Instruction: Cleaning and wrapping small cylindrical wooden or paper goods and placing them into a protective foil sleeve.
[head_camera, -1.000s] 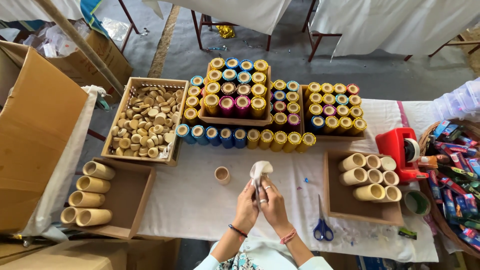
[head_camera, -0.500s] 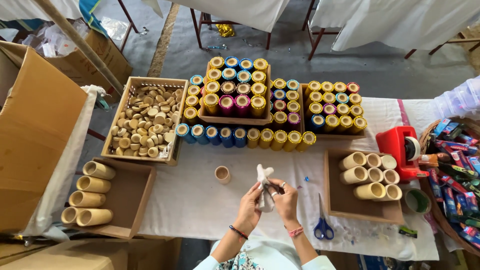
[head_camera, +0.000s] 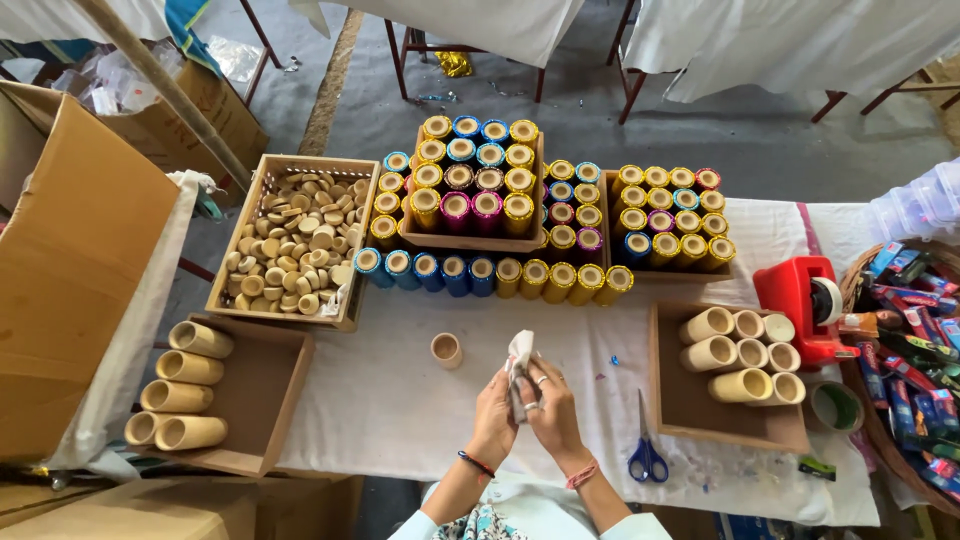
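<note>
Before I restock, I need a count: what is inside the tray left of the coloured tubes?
The wooden tray holds a heap of small pale round discs. Lower layers are covered, so no count.

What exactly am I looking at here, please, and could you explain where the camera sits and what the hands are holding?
The camera is worn on a person's head and looks straight down at a white-covered table. There is no machine, only two bare hands. The left hand and right hand together hold a small white crumpled piece, perhaps paper or cloth, I cannot tell which. A small tan cup stands just beside them. Behind are rows of foil-wrapped tubes, a box of small round caps, two trays of plain cardboard tubes, blue-handled scissors and a red tape dispenser.
</note>
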